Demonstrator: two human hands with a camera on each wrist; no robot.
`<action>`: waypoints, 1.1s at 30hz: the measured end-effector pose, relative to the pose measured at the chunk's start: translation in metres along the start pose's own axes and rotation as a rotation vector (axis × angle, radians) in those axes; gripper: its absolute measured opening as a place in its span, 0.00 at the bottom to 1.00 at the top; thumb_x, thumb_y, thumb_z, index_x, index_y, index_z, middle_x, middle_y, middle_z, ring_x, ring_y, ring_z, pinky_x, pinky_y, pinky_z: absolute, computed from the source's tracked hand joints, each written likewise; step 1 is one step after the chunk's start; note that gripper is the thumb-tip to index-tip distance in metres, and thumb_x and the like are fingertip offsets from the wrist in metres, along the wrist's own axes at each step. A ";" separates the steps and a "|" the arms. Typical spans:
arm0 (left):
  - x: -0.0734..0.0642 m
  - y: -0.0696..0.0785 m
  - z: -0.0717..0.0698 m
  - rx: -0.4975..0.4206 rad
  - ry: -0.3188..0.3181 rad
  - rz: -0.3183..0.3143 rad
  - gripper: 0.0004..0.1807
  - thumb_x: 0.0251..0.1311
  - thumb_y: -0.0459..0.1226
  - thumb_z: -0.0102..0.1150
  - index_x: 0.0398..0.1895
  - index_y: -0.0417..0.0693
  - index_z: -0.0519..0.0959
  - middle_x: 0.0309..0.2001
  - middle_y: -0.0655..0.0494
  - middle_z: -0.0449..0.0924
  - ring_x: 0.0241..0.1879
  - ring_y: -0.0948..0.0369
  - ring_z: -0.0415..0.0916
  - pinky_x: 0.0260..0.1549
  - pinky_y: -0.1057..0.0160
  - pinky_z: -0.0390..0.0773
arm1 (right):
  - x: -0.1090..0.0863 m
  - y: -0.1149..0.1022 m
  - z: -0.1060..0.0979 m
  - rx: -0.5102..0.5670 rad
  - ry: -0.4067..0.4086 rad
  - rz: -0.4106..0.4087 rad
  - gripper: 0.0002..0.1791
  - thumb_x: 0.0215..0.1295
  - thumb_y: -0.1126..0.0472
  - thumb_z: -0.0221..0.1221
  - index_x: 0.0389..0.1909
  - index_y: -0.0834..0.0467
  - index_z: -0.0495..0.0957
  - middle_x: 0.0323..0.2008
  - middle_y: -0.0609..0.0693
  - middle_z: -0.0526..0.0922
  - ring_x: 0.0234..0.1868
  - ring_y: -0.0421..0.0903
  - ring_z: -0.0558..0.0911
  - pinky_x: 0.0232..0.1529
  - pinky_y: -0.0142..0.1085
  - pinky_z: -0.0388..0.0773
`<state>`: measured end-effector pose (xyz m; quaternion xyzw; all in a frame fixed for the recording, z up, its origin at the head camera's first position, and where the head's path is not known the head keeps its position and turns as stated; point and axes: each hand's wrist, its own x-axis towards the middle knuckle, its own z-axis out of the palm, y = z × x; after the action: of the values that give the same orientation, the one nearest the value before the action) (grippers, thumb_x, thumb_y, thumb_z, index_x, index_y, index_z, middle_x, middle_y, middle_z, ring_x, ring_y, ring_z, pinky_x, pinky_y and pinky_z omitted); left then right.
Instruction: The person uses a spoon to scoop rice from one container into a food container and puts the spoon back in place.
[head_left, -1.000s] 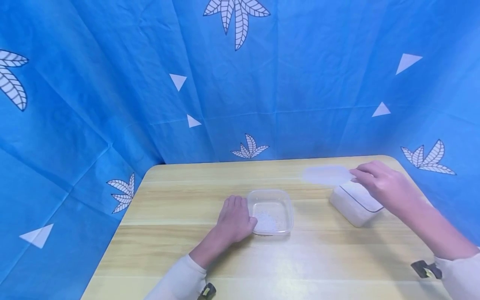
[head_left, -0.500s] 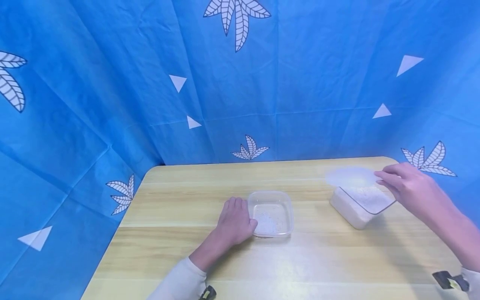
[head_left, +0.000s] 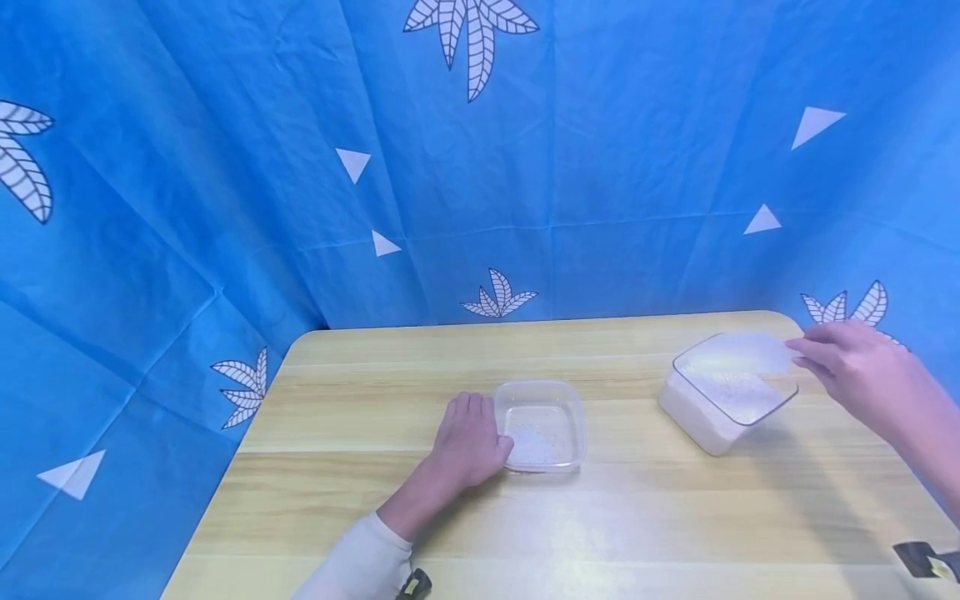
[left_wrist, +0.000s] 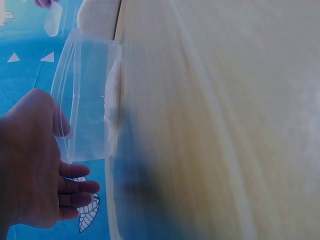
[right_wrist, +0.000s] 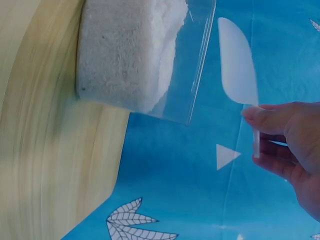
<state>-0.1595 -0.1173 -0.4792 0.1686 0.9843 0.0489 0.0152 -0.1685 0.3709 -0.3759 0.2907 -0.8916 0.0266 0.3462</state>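
In the head view a small clear plastic container (head_left: 577,423) stands on the table with a thin layer of white grains inside. My left hand (head_left: 468,446) holds it at its near left corner, thumb along the near side and fingers along the left side. A larger clear container (head_left: 692,414), heaped with white, rice-like grains, stands to the right. My right hand (head_left: 862,367) pinches a translucent white scoop (right_wrist: 237,65) by its short handle. The scoop's blade is above the larger container's rim and apart from the grains; no grains show on it.
Both containers rest on a light wooden table (head_left: 352,500), with a gap between them. A blue cloth (head_left: 600,167) with leaf and triangle prints hangs behind the table and along its sides.
My right hand has moved right with the scoop, from left of the larger container to above its far right part. The left hand and both containers have stayed put.
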 end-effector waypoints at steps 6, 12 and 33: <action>0.000 0.000 -0.002 -0.014 0.001 0.000 0.26 0.63 0.50 0.47 0.51 0.35 0.71 0.44 0.47 0.70 0.48 0.51 0.64 0.60 0.51 0.68 | -0.008 0.001 -0.003 -0.010 -0.071 0.044 0.18 0.77 0.58 0.56 0.37 0.68 0.86 0.34 0.65 0.85 0.37 0.65 0.81 0.36 0.61 0.80; -0.001 0.000 -0.002 -0.034 0.003 -0.002 0.26 0.61 0.50 0.46 0.50 0.35 0.71 0.44 0.47 0.70 0.48 0.51 0.64 0.62 0.50 0.67 | -0.011 -0.001 -0.008 -0.056 -0.150 0.039 0.20 0.38 0.78 0.71 0.39 0.68 0.86 0.36 0.65 0.85 0.40 0.65 0.81 0.38 0.61 0.82; -0.001 0.000 0.000 -0.025 0.023 0.007 0.23 0.61 0.49 0.48 0.46 0.37 0.70 0.40 0.49 0.68 0.45 0.52 0.62 0.56 0.52 0.67 | -0.002 -0.017 0.018 -0.099 -0.234 -0.098 0.27 0.24 0.86 0.73 0.34 0.69 0.87 0.37 0.65 0.85 0.40 0.63 0.81 0.37 0.54 0.84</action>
<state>-0.1587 -0.1177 -0.4794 0.1713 0.9832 0.0631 0.0057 -0.1691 0.3529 -0.3937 0.3177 -0.9108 -0.0686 0.2546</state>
